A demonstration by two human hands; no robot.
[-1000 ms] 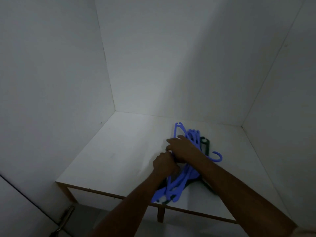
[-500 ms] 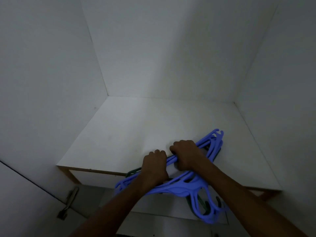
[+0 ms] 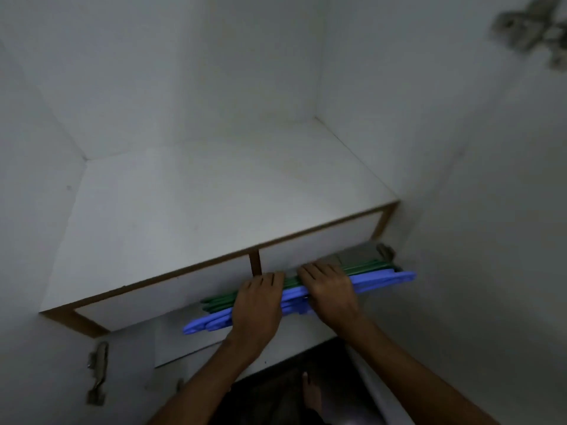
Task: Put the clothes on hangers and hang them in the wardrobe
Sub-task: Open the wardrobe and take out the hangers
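Note:
A bundle of several plastic hangers, blue ones in front and green ones behind, is held level just in front of and below the wardrobe shelf's front edge. My left hand grips the bundle left of its middle. My right hand grips it just to the right. Both hands have fingers curled over the top of the bundle. No clothes are in view.
The white wardrobe shelf has a brown front edge and a short divider below it. White side walls close in left and right. A metal hinge sits low on the left and another at the top right. A bare foot stands on the dark floor.
Both hands lifted the hanger bundle off the shelf and drew it toward me, past the front edge. The bundle turned level and the view tilted down and right.

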